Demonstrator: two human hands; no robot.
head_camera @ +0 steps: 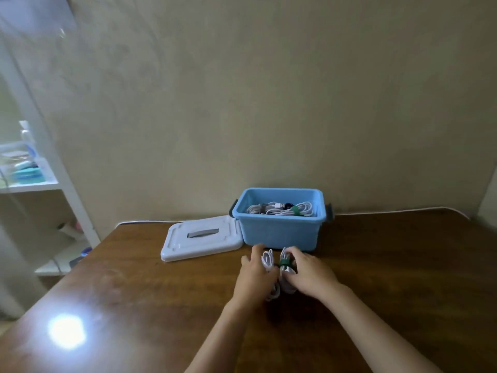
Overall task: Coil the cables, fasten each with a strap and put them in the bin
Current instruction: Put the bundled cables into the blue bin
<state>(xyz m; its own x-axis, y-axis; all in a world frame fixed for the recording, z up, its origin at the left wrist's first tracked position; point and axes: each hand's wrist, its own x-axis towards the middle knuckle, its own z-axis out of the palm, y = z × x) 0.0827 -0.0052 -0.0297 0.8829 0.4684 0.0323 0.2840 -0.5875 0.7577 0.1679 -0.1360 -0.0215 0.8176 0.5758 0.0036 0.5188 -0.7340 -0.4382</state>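
A blue plastic bin (279, 232) stands open at the back of the wooden table, with several coiled white cables (282, 208) inside, one bound by a green strap. Just in front of the bin, my left hand (255, 275) holds a coiled white cable (267, 261) with no strap that I can see. My right hand (309, 273) grips a second white coil (286, 267) that has a green strap (284, 263) around its middle. The two coils stand side by side between my hands, partly hidden by my fingers.
The bin's white lid (201, 238) lies flat to the left of the bin. The wooden table (403, 265) ends at the wall behind. A white shelf unit (40, 184) with small items stands off the table's left side.
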